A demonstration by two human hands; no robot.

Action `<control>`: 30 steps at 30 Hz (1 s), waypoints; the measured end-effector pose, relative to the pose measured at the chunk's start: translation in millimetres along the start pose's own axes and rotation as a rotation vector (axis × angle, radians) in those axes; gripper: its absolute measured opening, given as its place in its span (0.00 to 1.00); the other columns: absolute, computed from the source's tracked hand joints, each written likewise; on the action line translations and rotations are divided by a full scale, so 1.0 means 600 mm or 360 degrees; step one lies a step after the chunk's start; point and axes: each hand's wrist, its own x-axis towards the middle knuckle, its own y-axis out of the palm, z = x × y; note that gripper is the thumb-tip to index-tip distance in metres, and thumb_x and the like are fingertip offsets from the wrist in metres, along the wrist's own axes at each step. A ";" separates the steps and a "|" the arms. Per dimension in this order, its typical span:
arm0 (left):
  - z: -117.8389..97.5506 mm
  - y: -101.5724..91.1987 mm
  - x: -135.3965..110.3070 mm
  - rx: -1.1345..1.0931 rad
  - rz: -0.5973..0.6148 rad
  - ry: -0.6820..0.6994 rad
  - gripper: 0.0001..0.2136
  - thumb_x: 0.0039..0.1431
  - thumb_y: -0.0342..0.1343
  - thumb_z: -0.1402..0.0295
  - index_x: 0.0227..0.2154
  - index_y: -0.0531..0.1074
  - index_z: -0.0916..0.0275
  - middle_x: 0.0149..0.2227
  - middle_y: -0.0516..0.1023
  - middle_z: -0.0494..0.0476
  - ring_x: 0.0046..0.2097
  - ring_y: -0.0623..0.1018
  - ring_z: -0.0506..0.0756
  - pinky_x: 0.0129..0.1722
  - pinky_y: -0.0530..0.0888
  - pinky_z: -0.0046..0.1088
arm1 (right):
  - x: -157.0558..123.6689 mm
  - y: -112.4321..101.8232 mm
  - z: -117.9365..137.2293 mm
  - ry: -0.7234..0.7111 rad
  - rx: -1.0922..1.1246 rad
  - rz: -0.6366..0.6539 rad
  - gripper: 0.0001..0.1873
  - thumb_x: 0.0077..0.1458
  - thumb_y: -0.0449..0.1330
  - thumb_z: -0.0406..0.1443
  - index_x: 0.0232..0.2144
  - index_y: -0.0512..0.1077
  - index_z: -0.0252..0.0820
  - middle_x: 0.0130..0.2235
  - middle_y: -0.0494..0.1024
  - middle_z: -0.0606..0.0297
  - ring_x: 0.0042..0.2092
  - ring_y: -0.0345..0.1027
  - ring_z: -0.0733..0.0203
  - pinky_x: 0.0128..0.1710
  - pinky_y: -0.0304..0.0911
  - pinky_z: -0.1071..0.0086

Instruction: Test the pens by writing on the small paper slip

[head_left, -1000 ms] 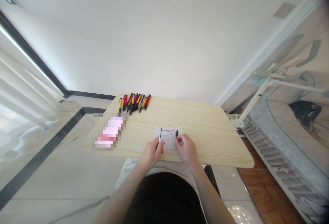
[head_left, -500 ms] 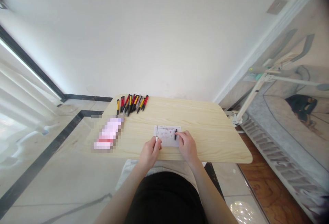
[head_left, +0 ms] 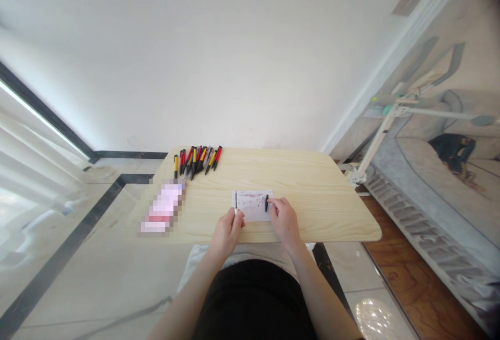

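Observation:
My left hand is closed around the white lower end of a thin black stick that looks like a pen refill, pointing away from me. In the fingertips of my right hand is a short black pen part, pinched near upright in the view. Both hands are over the near part of a small white sheet of paper covered with dark and reddish scribbles. At the table's far left lies a bunch of red, yellow and black pens.
The light wooden table has rounded corners and stands near a white wall. A blurred-out pinkish phone-like object lies at its left edge. A white stand arm is beside the right edge, with a grey sofa beyond.
The camera view has shifted slightly. Both hands keep their holds over the paper, with the black pen part and the thin stick in nearly the same places.

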 end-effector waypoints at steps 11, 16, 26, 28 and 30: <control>0.000 0.001 0.002 0.0036 0.0002 0.0045 0.15 0.59 0.41 0.60 0.23 0.65 0.61 0.22 0.69 0.51 0.26 0.69 0.51 0.28 0.64 0.26 | -0.001 0.002 0.000 0.0031 -0.0013 0.0017 0.13 0.52 0.49 0.30 0.35 0.73 0.42 0.32 0.70 0.61 0.33 0.66 0.61 0.35 0.61 0.70; 0.001 0.000 0.003 0.0034 0.0044 0.0058 0.14 0.60 0.40 0.62 0.23 0.65 0.61 0.22 0.69 0.51 0.26 0.69 0.51 0.28 0.63 0.26 | 0.000 0.002 -0.004 0.0026 0.0081 -0.0009 0.12 0.52 0.50 0.31 0.35 0.73 0.41 0.31 0.70 0.62 0.32 0.65 0.62 0.34 0.61 0.70; 0.008 0.001 0.002 0.0049 0.0059 0.0064 0.14 0.60 0.40 0.61 0.24 0.64 0.61 0.22 0.68 0.51 0.26 0.69 0.50 0.28 0.63 0.26 | 0.001 0.000 -0.013 0.0040 0.0289 -0.0075 0.14 0.52 0.46 0.28 0.33 0.71 0.41 0.33 0.69 0.61 0.36 0.64 0.60 0.37 0.60 0.67; 0.009 0.001 0.002 0.0036 0.0060 0.0062 0.14 0.60 0.40 0.61 0.24 0.64 0.62 0.22 0.68 0.51 0.26 0.69 0.50 0.28 0.63 0.26 | 0.001 0.002 -0.016 0.0041 0.0299 -0.0074 0.14 0.52 0.46 0.28 0.34 0.70 0.41 0.33 0.69 0.61 0.37 0.63 0.59 0.38 0.59 0.67; 0.010 0.001 0.003 0.0018 0.0057 0.0057 0.14 0.60 0.40 0.61 0.24 0.65 0.62 0.22 0.68 0.51 0.26 0.69 0.50 0.28 0.63 0.25 | 0.001 0.002 -0.018 0.0044 0.0305 -0.0075 0.14 0.51 0.45 0.27 0.34 0.69 0.41 0.33 0.69 0.61 0.38 0.63 0.59 0.38 0.59 0.66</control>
